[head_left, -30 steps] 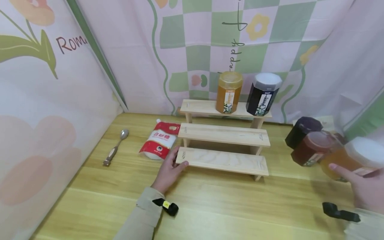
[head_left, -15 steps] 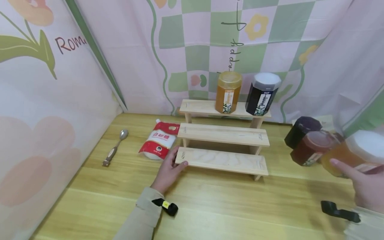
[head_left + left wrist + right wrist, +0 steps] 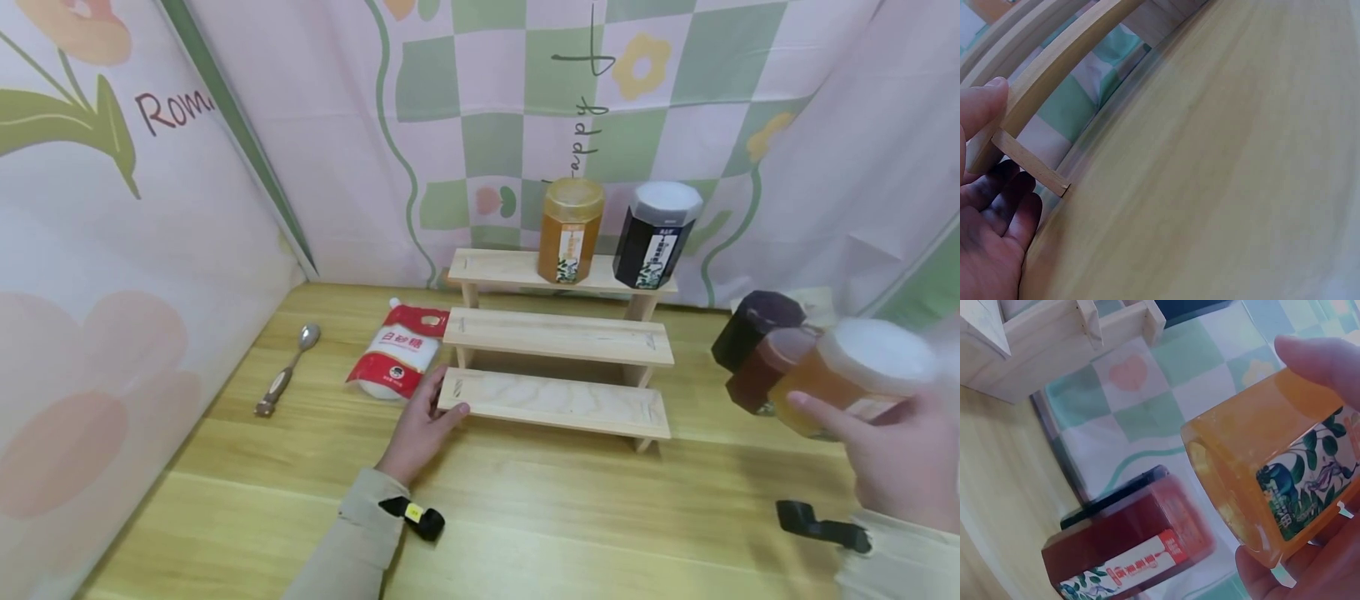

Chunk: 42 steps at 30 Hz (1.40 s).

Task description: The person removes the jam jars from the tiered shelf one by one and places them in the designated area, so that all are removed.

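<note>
A three-step wooden display stand (image 3: 555, 398) stands on the table. My left hand (image 3: 418, 429) grips the left end of its lowest step. In the left wrist view the thumb lies on the board's edge and the fingers bend beneath it, beside the leg. My right hand (image 3: 907, 458) holds an octagonal jar of amber honey (image 3: 1260, 425) with a white lid, tilted and raised off the table. Past this jar, a red-brown jar (image 3: 761, 375) and a dark jar (image 3: 753, 325) stand on the table. The top step bears an orange jar (image 3: 555, 250) and a black jar (image 3: 637, 246).
A red and white bag of white sugar (image 3: 401, 348) lies left of the stand, close to my left hand. Further left is a spoon (image 3: 288, 375) on the wooden table (image 3: 525, 517). Patterned cloth (image 3: 345, 150) hangs behind and at the sides.
My right hand has moved left with the amber honey jar, which now overlaps more of the red-brown jar. The left hand keeps its grip on the stand.
</note>
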Each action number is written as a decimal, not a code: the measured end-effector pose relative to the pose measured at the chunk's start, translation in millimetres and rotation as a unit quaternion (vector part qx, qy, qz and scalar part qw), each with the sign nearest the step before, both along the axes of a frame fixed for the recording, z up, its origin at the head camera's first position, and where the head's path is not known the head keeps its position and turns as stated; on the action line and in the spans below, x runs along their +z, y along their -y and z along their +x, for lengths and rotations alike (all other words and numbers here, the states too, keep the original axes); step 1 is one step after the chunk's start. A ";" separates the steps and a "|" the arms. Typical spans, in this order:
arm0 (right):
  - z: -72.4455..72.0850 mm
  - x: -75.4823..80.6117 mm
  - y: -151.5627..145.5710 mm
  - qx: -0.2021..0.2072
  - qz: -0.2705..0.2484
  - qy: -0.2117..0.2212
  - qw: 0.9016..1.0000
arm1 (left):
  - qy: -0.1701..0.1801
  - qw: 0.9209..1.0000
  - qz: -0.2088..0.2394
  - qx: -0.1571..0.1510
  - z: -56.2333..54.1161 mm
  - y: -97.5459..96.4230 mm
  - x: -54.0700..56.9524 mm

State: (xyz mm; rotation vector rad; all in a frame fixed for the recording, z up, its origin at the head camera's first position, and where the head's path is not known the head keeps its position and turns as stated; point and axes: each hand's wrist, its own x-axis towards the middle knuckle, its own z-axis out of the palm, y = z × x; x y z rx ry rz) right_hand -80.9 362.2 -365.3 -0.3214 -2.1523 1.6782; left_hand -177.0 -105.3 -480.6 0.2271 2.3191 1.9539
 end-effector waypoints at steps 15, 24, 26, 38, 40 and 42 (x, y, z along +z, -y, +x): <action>-9.6 0.2 19.5 -0.062 0.043 0.012 0.997 | -0.002 1.000 -0.002 -0.003 -0.4 1.1 -0.7; -13.3 -1.0 28.2 -0.038 0.027 -0.008 0.999 | -0.002 1.000 -0.004 -0.001 -1.2 0.8 -0.8; -14.9 -2.0 31.0 -0.030 0.017 -0.015 0.999 | -0.002 1.000 -0.001 -0.002 -0.7 0.6 -1.0; -25.3 -7.4 50.8 -0.028 0.045 -0.001 0.999 | 0.002 1.000 -0.006 -0.001 -0.9 0.7 -2.3; -26.6 -7.2 53.6 -0.038 0.061 0.008 0.997 | 0.004 1.000 -0.006 -0.001 -0.7 0.4 -1.6; -28.1 -6.9 56.3 -0.044 0.052 0.006 0.998 | 0.004 1.000 -0.007 -0.001 -0.5 0.1 -0.9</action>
